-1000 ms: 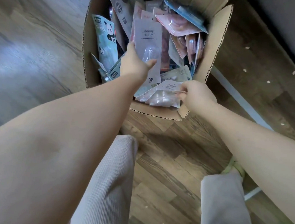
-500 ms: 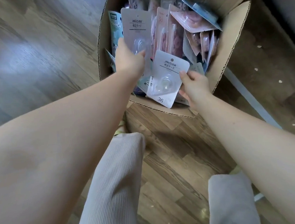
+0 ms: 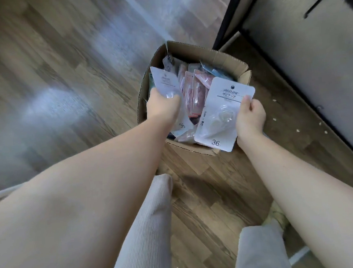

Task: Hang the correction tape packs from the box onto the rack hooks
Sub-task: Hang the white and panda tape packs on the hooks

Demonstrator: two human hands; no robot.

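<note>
Hands (image 3: pixel 162 104) (image 3: pixel 249 117) each grip a white pack (image 3: pixel 225 108) above the box (image 3: pixel 205 55), rack (image 3: pixel 305 64) just right

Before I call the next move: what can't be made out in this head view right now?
- Rack hooks: blurred, cut off by the right edge; free or loaded, cannot tell.
- Left-hand pack: print smeared; left hand covers its middle.
- Box depth: packs cover the bottom.
- Right-hand pack: small print unreadable.

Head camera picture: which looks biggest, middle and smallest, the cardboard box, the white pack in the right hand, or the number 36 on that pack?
1. cardboard box
2. white pack, gripped by the right hand
3. number 36
</note>
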